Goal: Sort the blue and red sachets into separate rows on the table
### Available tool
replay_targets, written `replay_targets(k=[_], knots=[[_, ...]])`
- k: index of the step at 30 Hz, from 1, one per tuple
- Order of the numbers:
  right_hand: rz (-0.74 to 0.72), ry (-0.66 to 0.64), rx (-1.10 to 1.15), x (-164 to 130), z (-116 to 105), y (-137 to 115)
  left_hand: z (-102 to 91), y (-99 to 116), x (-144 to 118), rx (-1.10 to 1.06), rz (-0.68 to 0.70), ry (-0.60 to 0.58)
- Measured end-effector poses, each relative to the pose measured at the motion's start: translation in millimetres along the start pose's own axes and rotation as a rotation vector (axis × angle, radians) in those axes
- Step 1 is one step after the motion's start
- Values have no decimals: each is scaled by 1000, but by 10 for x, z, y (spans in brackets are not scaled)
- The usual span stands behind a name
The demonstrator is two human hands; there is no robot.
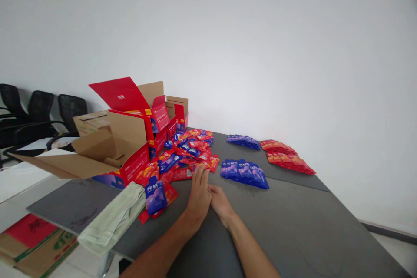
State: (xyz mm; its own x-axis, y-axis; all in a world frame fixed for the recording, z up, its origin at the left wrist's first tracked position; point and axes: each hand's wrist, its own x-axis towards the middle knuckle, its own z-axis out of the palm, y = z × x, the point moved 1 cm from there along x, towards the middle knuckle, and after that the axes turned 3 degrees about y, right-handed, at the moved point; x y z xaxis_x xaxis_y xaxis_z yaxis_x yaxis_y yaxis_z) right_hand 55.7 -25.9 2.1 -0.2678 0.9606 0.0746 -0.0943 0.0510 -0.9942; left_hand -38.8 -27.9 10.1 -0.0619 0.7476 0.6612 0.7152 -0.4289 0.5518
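Left hand (199,192) and right hand (219,202) meet at the near edge of a loose packet pile (204,156).

Left fingers stretch nearly straight to the pile, perhaps to steady something; the right hand curls against the left, and whether either grips anything cannot be told. Rightward, blue packets (243,172) and red packets (288,161) overlap in rows on the dark table (293,213), seemingly kept apart by colour.

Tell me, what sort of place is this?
It's probably a plain workroom, maybe part of an office. Black chairs stand off to the left, big cardboard boxes sit open, and red and purple packets lie in a heap and in neat groups.
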Motion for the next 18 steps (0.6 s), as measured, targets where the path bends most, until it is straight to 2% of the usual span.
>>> replay_targets(k=[2, 5, 9, 15, 18], knots=[[25, 6, 116, 4, -6, -18, -22, 78, 34, -74, 11, 19], [59, 97, 213, 25, -108, -62, 5, 155, 96, -198, 14, 65], [16, 235, 210, 23, -381, -123, 191, 149, 203, -337, -100, 90], [-113, 399, 52, -30, -806, -197, 601, 85, 335, -774, -369, -80], [-166, 440, 1, -48, -940, -243, 704, 109, 342, -839, -485, -260]])
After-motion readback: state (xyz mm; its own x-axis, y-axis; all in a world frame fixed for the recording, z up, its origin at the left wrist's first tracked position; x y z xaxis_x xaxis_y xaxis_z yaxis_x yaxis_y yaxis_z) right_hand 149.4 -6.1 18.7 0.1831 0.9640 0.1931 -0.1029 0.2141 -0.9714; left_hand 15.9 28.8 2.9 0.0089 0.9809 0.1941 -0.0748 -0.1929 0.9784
